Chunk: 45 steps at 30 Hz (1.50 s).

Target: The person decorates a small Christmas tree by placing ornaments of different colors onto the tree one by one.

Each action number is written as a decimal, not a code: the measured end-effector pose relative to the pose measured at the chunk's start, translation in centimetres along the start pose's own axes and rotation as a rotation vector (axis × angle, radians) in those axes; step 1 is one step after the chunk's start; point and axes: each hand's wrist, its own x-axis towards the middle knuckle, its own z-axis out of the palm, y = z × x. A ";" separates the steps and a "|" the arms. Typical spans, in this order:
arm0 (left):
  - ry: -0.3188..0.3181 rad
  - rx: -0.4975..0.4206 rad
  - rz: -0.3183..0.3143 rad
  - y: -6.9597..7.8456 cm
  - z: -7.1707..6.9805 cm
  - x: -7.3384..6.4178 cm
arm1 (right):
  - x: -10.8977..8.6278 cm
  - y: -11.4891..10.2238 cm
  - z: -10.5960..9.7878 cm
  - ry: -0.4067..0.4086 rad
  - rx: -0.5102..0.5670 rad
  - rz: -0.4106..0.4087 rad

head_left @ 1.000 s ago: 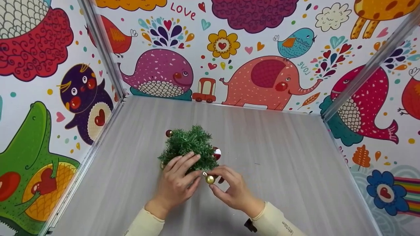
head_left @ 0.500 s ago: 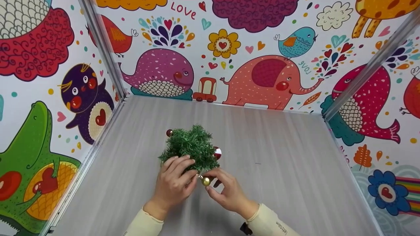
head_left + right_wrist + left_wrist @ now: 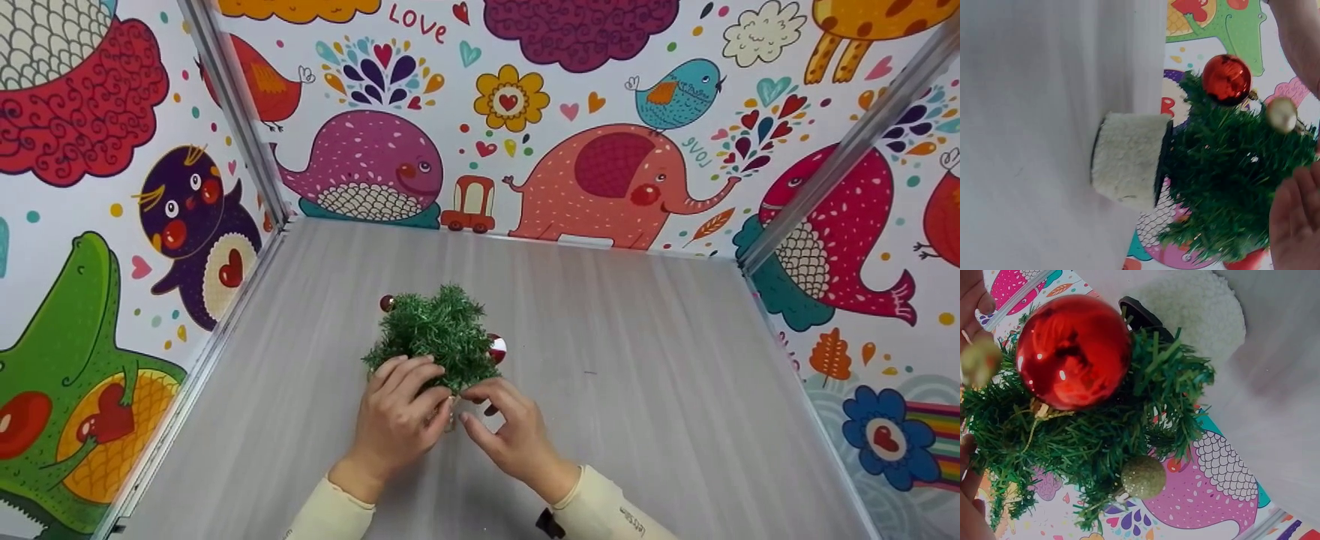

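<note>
A small green Christmas tree point(image 3: 439, 330) stands on the table in front of me. Its fuzzy white pot point(image 3: 1129, 160) has a dark rim. My left hand point(image 3: 397, 412) lies against its near side, thumb and index finger pinching at a branch tip. By those fingertips hangs a gold ball ornament point(image 3: 1282, 115), mostly hidden in the head view. My right hand point(image 3: 514, 427) is just right of it, thumb and index finger parted with no ball between them. Shiny red balls point(image 3: 1074, 351) and a glittery gold ball point(image 3: 1144, 477) hang on other branches.
The grey table point(image 3: 637, 375) reaches back to walls printed with cartoon animals point(image 3: 600, 187). Metal strips point(image 3: 240, 112) run along the wall corners. A small thin dark sliver point(image 3: 590, 372) lies on the tabletop right of the tree.
My right hand has moved left and let go of the gold ball, which now hangs lower, by the left fingertips. The left hand has slid slightly down the tree and then stayed there.
</note>
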 end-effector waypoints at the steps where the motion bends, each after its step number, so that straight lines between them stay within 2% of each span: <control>1: 0.000 -0.003 -0.003 0.0 0.0 0.0 | 0.1 -0.1 0.1 0.020 -0.015 -0.009; 4: 0.002 -0.008 -0.013 0.0 0.0 0.1 | 0.4 -0.4 0.2 0.054 -0.043 -0.022; 13: -0.002 -0.018 -0.025 0.1 0.2 0.2 | 0.7 -0.5 0.4 0.068 -0.081 -0.019; 21: -0.022 -0.021 -0.019 0.0 0.1 0.2 | 0.9 -0.2 0.5 0.095 -0.067 -0.011; 28: -0.015 -0.030 -0.023 -0.2 0.0 0.2 | 1.2 0.3 0.5 0.120 -0.177 -0.018; 38: 0.030 0.027 -0.079 -0.1 0.1 0.4 | 2.0 0.5 0.7 0.124 -0.262 -0.017; 45: 0.000 0.074 -0.129 0.2 -0.1 0.9 | 2.1 0.6 1.0 0.121 -0.253 0.046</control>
